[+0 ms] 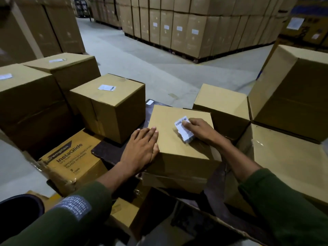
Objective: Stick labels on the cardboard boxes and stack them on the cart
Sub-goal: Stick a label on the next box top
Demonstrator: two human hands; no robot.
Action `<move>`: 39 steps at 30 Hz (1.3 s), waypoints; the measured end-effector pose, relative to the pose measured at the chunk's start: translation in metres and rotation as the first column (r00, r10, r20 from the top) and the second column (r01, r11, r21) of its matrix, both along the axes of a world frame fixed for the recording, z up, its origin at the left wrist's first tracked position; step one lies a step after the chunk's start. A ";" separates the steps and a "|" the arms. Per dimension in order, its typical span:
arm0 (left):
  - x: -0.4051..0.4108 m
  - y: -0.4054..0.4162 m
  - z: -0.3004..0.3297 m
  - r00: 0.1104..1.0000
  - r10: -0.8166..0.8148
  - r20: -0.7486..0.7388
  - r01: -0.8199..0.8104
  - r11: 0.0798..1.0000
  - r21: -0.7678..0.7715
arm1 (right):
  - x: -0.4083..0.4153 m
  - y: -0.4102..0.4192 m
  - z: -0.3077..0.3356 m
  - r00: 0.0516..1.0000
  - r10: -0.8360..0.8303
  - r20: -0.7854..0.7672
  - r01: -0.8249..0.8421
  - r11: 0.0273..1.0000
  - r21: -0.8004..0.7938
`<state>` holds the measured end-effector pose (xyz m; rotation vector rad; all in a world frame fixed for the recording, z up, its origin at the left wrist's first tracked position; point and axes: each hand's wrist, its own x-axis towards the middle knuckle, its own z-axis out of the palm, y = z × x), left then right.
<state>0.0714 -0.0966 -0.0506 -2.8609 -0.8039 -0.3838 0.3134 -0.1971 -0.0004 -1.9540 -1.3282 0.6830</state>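
A plain cardboard box (pixel 177 150) sits in front of me on a dark board (pixel 110 150). My left hand (pixel 142 148) lies flat against its left top edge, fingers straight. My right hand (pixel 197 129) rests on the box top and holds a small stack of white barcode labels (pixel 183 128), with the thumb on the top label. To the left stands another box (pixel 110 107) with a white label (pixel 106 87) stuck on its top.
Two larger labelled boxes (pixel 58 68) stand at the far left, and a printed InstaGlide carton (pixel 71 160) lies below them. Unlabelled boxes (pixel 221 107) and a big tilted carton (pixel 291 89) crowd the right. Pallets of stacked cartons (pixel 186 27) line the far side of the concrete floor.
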 end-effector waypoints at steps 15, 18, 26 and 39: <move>0.000 -0.004 -0.002 0.999 0.036 0.028 -0.033 0.995 -0.094 | 0.002 -0.003 -0.007 0.999 0.045 0.013 -0.046 0.999 0.017; 0.001 -0.006 -0.004 0.998 0.040 0.054 -0.033 0.992 -0.119 | 0.018 -0.019 -0.011 0.998 0.061 0.014 -0.061 0.998 0.004; -0.001 -0.006 -0.001 0.997 0.041 0.065 -0.031 0.989 -0.144 | 0.007 0.013 -0.010 0.998 0.038 0.059 -0.040 0.998 0.037; -0.001 -0.007 0.002 0.995 0.028 0.100 -0.010 0.985 -0.171 | 0.017 0.008 0.001 0.991 -0.054 -0.123 0.063 0.996 0.065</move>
